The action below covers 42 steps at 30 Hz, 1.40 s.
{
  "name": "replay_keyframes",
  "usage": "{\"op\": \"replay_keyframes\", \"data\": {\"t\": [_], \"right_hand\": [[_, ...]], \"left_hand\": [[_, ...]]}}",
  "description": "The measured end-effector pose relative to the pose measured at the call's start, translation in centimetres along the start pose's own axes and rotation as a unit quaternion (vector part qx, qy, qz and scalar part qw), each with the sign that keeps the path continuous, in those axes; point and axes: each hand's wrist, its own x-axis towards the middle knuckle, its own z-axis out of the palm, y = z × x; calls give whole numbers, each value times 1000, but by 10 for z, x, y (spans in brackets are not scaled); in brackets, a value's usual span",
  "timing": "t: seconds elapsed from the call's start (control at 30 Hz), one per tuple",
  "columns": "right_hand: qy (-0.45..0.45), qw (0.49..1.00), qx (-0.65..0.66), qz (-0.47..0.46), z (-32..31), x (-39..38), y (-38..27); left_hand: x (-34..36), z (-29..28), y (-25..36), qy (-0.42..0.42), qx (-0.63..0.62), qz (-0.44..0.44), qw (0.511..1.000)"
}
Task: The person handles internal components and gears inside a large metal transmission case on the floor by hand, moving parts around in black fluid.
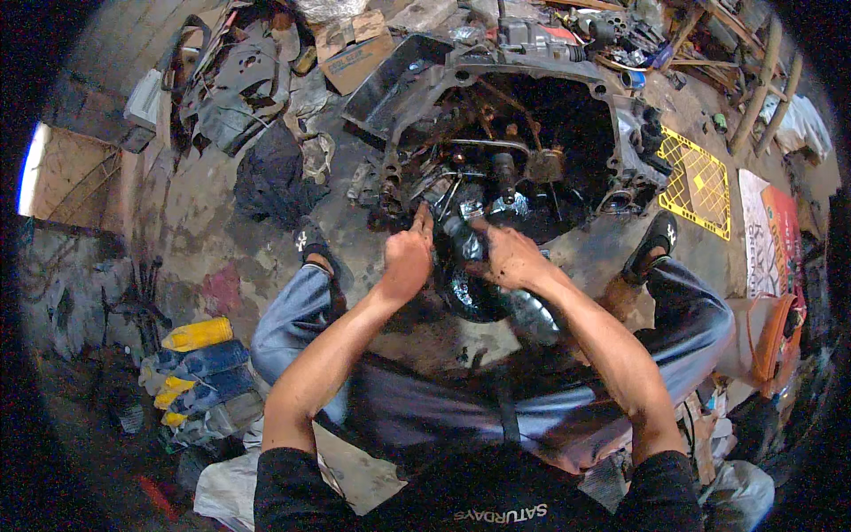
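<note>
The right hand [512, 259] is closed on a dark, shiny piece [463, 239], with the thumb toward the person and the fingers along its right side. That piece sits just left of the right hand's fingertips, between the two hands. The left hand [410, 259] points ahead with its fingers close together, their tips at the near left part of a large metal casing [631, 133]; whether they pinch anything there cannot be told.

The casing stands on the floor [204, 230] just ahead of both hands, its wide opening facing the person. Inside, ahead and to the right of the right hand, is a round metal part [545, 166]. A black, glossy pan [479, 300] lies below the dark piece, nearer the person than the hands.

Ahead and to the left of the left hand are a dark tray [390, 89], a cardboard box [357, 66] and a crumpled dark cloth [277, 173]. Well to its left and nearer the person lie a yellow bottle [199, 335] and a blue bottle [213, 357]. A yellow grid panel [700, 184] lies well right of the right hand, past the casing.
</note>
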Motion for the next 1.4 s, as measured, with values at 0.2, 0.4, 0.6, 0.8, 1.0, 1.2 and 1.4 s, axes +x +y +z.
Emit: {"op": "replay_keyframes", "data": {"t": [0.2,0.4,0.6,0.8,1.0,1.2,1.4], "right_hand": [[15,999,20,-22,-14,4,-3],[-22,991,40,-126,-17,12,-1],[4,999,-14,-32,-4,6,2],[-47,998,27,-23,1,5,18],[-18,995,-49,81,9,2,23],[70,985,-6,159,4,-10,35],[36,995,1,97,7,-6,39]], "left_hand": [[-7,-13,-16,-24,-165,-24,986],[2,-39,-23,6,-221,-194,956],[-9,-14,-13,60,-245,-82,964],[-3,-13,0,-64,-155,-60,984],[1,21,2,-51,-122,24,991],[29,22,16,55,-159,7,986],[28,27,25,-3,-92,5,996]]}}
